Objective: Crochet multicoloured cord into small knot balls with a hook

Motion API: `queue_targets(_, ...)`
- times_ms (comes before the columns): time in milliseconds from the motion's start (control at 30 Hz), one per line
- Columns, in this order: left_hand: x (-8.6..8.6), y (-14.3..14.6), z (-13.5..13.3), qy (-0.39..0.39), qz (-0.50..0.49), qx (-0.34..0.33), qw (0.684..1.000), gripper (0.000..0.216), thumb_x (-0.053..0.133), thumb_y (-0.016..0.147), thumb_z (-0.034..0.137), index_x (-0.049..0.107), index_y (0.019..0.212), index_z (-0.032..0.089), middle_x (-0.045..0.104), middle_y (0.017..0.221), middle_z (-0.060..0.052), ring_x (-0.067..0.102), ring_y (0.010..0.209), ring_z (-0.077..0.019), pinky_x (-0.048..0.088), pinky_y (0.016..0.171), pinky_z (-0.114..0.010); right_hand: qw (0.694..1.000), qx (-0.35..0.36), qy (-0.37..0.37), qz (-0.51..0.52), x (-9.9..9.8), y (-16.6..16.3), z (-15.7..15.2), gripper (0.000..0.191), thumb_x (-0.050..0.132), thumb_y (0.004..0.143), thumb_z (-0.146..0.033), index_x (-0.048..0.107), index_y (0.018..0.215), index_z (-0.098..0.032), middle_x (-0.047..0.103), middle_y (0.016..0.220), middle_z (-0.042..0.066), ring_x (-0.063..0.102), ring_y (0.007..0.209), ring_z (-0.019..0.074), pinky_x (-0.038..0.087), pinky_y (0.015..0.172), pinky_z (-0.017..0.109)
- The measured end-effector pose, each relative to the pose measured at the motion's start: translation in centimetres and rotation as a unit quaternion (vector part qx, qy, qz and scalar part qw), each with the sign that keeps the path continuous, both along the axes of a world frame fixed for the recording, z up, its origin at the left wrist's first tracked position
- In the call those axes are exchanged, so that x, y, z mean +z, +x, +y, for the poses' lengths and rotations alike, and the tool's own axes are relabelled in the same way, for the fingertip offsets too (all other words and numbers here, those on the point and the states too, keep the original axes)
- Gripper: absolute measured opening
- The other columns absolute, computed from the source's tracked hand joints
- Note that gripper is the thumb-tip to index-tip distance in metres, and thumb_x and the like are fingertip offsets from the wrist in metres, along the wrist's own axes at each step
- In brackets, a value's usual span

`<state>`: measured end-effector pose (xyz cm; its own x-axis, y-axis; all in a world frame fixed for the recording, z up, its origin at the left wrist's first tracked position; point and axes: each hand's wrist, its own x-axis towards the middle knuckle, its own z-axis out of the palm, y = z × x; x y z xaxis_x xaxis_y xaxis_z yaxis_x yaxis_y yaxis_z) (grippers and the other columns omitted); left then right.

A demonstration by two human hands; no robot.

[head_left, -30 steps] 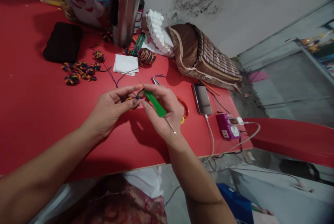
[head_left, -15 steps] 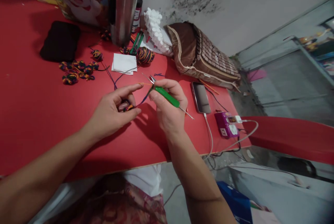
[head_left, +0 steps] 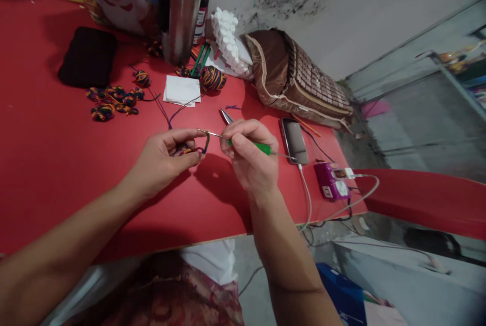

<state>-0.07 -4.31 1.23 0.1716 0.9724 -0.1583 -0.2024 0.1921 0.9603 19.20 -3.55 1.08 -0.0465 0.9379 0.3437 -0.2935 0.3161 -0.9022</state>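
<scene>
My right hand (head_left: 253, 151) grips a crochet hook (head_left: 261, 148) by its green handle, and a metal shaft sticks out at each end. The hook's tip reaches left to the index finger of my left hand (head_left: 167, 156). That hand is closed on a small piece of multicoloured crochet (head_left: 185, 150), largely hidden by the fingers. A dark strand runs from the piece up to the hook's shaft. Just beyond my right hand lie scissors (head_left: 225, 116), with only the pointed metal end showing, and a short purple yarn scrap (head_left: 233, 107).
Crocheted pieces (head_left: 114, 102), a yarn ball (head_left: 212, 78) and white paper (head_left: 181, 89) lie on the red table (head_left: 152, 225). Behind stand a steel flask (head_left: 184, 12) and a brown bag (head_left: 299, 78). A cabled phone (head_left: 293, 139) and purple power box (head_left: 329, 181) are at right.
My right hand has turned and shifted slightly right, so the hook now lies nearly level. Its tip has come to my left index finger. More of the scissors is hidden behind my right hand.
</scene>
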Motion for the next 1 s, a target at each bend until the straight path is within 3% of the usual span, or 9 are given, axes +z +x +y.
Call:
queue_targets(167,0.9,0.0,-0.1,0.01,0.046,-0.031,0.998,0.046,0.089,0.071,0.022,0.089,0.117,0.014,0.064,0.076,0.003,0.055,0.067,-0.01,0.042,0.064,-0.025,0.999,-0.039,0.021,-0.001,-0.4,-0.5,0.0,0.011,0.094,0.092,-0.037,0.088,0.096,-0.029,0.076,0.081,-0.002,0.07,0.073,0.0122,0.053,0.065,0.025)
queue_targets(367,1.0,0.2,-0.2,0.025,0.024,-0.075,0.997,0.026,0.087,0.071,0.02,0.088,0.097,0.016,0.06,0.069,0.004,0.053,0.065,-0.0098,0.041,0.062,-0.024,0.998,-0.055,0.013,0.001,-0.5,-1.4,-0.4,0.01,0.09,0.095,-0.038,0.086,0.102,-0.032,0.084,0.102,-0.001,0.077,0.088,0.015,0.065,0.088,0.033)
queue_targets(567,1.2,0.4,-0.4,-0.052,-0.036,-0.083,0.995,0.016,0.09,0.075,0.025,0.088,0.089,0.017,0.063,0.065,0.003,0.051,0.056,-0.0087,0.044,0.057,-0.023,0.997,-0.064,-0.018,0.031,-0.5,-1.5,-0.4,0.011,0.089,0.094,-0.04,0.083,0.097,-0.031,0.077,0.081,-0.003,0.075,0.084,0.016,0.066,0.094,0.036)
queue_targets(667,1.6,0.5,-0.6,-0.074,-0.031,-0.086,0.993,0.017,0.092,0.076,0.033,0.088,0.083,0.017,0.063,0.062,0.002,0.049,0.054,-0.0088,0.04,0.052,-0.022,0.996,-0.081,-0.018,0.016,-0.6,-1.2,-0.1,0.019,0.092,0.089,-0.045,0.082,0.095,-0.03,0.078,0.084,-0.002,0.074,0.082,0.0167,0.067,0.094,0.038)
queue_targets(867,1.0,0.9,-0.5,-0.139,-0.034,-0.064,0.988,0.023,0.091,0.074,0.039,0.084,0.076,0.017,0.057,0.055,0.003,0.038,0.045,-0.0071,0.03,0.044,-0.021,1.0,-0.018,0.013,-0.015,-0.6,-0.9,-0.3,0.017,0.091,0.09,-0.043,0.081,0.092,-0.029,0.072,0.078,-0.001,0.074,0.078,0.0192,0.066,0.074,0.036)
queue_targets(1000,0.7,0.6,-0.2,-0.142,-0.034,-0.03,0.989,0.027,0.091,0.074,0.041,0.077,0.068,0.018,0.059,0.055,0.001,0.042,0.044,-0.0076,0.029,0.042,-0.02,0.997,0.003,0.055,-0.063,-0.8,-0.7,-0.7,0.012,0.089,0.092,-0.038,0.084,0.095,-0.028,0.074,0.079,0.002,0.079,0.086,0.023,0.068,0.083,0.041)
